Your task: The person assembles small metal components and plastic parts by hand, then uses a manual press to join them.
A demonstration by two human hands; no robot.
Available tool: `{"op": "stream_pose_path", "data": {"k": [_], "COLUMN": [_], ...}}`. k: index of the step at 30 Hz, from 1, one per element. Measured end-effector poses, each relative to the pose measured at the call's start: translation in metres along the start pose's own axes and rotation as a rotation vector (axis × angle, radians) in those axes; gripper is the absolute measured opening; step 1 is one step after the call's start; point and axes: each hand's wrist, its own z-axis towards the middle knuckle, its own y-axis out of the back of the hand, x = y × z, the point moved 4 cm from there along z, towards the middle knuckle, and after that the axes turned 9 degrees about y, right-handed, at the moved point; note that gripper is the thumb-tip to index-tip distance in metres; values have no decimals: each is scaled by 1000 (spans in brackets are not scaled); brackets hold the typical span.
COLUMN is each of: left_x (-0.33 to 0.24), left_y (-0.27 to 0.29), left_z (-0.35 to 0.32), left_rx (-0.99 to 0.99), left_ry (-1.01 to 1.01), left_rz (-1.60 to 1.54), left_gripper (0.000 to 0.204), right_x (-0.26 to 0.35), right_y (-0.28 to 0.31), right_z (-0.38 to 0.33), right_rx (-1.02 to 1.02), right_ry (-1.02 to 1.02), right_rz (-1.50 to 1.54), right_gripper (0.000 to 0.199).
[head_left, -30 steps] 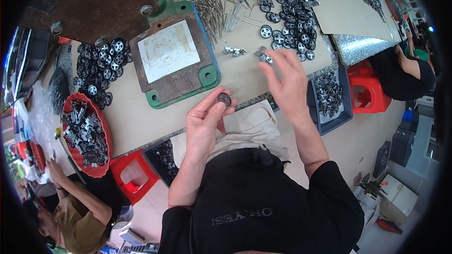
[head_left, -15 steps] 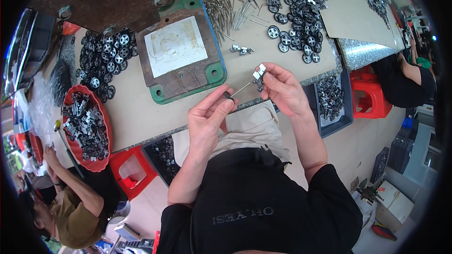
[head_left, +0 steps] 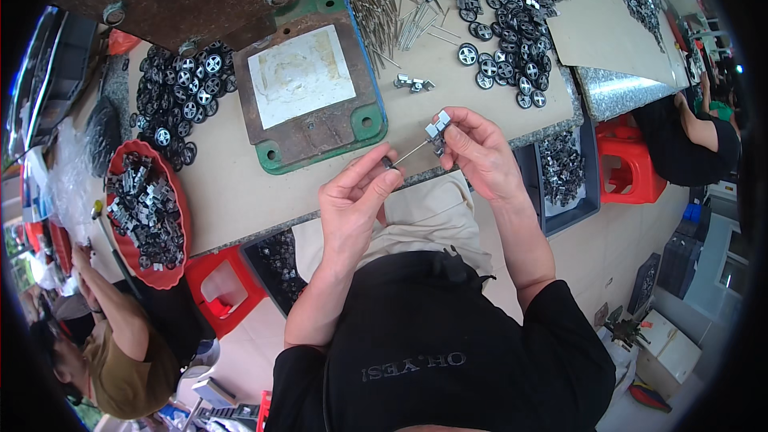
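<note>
My left hand (head_left: 356, 200) pinches a small black wheel (head_left: 387, 162) with a thin metal axle (head_left: 410, 151) sticking out of it. My right hand (head_left: 478, 148) holds a small grey plastic bracket (head_left: 438, 126) at the axle's far end, just above the table's front edge. Both hands are over my lap, close together. A few loose grey brackets (head_left: 414, 82) lie on the table beyond my hands.
A rusty metal plate on a green base (head_left: 308, 86) lies ahead. Metal pins (head_left: 388, 14) and black wheels (head_left: 508, 24) are heaped at the back right, more wheels (head_left: 178, 96) at left. A red basin (head_left: 144, 202) holds parts. Other people sit at left and right.
My right hand came back from the table with a grey bracket and met the left hand. The axle now spans between the wheel and the bracket.
</note>
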Motion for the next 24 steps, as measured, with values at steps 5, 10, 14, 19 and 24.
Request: {"op": "stream_pose_path", "data": {"k": [5, 10, 14, 19, 24], "left_x": [-6, -12, -14, -15, -17], "left_y": [-1, -7, -7, -5, -5], "left_z": [-4, -10, -13, -13, -12], "left_rx": [-72, -117, -139, -129, -111], "left_ry": [-222, -372, -336, -291, -286], "left_rz": [215, 434, 438, 395, 350], "left_gripper": [33, 34, 34, 33, 33], "right_x": [4, -6, -3, -5, -4], "right_y": [-3, -5, -6, -5, -6], "right_z": [-1, -2, -1, 0, 0], "right_rx": [33, 93, 73, 78, 76], "right_ry": [50, -111, 29, 9, 2], "right_rz": [-131, 53, -140, -62, -47], "right_gripper": [23, 24, 20, 18, 18]}}
